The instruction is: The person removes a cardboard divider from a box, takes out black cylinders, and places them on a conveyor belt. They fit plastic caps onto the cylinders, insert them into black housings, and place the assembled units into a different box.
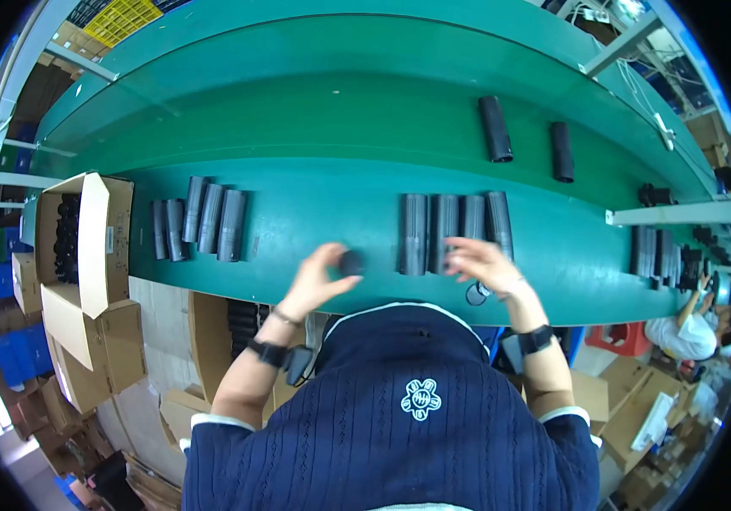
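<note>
My left hand (318,277) is closed round a short, round black piece (351,263), perhaps a tube seen end-on, held between thumb and fingers above the near edge of the bench. My right hand (486,266) is over the near ends of a row of black ribbed tubes (415,234). Its fingers look bent and apart, with nothing clearly between them, and they partly hide the tubes under them. Just below this hand lies a small round disc (477,295) with a pale rim, at the bench edge.
More black tubes (231,226) lie in a group at the left. Two tubes (562,152) rest on the far green strip. An open carton (106,247) of black parts stands at the left end. Further tubes (643,252) and a co-worker (687,338) are at the right.
</note>
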The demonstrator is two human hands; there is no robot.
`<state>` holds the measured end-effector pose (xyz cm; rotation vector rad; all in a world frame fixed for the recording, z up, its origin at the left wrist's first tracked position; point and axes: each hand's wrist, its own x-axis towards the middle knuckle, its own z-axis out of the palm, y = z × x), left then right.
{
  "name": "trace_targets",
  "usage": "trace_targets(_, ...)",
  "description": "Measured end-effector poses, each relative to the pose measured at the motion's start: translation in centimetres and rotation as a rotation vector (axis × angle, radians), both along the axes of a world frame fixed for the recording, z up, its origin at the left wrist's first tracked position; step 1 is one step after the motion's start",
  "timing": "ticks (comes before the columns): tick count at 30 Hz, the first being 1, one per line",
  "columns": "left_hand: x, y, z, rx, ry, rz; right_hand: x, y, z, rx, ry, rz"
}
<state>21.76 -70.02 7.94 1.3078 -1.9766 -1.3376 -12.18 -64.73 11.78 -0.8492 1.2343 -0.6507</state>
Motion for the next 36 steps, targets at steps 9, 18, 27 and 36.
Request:
trace_targets(9,-14.4,-3.6,-4.7,-0.163,-0.082,0.235,-6.4,5.1,-6.9,-0.252,0.433,-0.649)
trace_targets(18,-13.9,-5.3,-7.4,0.277,0.086,0.090,-17.2,11.7,-15.7,-0.277,1.726,-0.443)
trace_targets(27,-8.4,-1.2,-2.3,0.114,0.230,-0.238,3.4,-0.2,-2.8,-0.164,-0.108,-0.132)
trace_targets(36,-8.6,0.9,-3.4,0.236,0.399,-0.226,5.4,-1.1,-4.8,-0.165,-0.217,0.000)
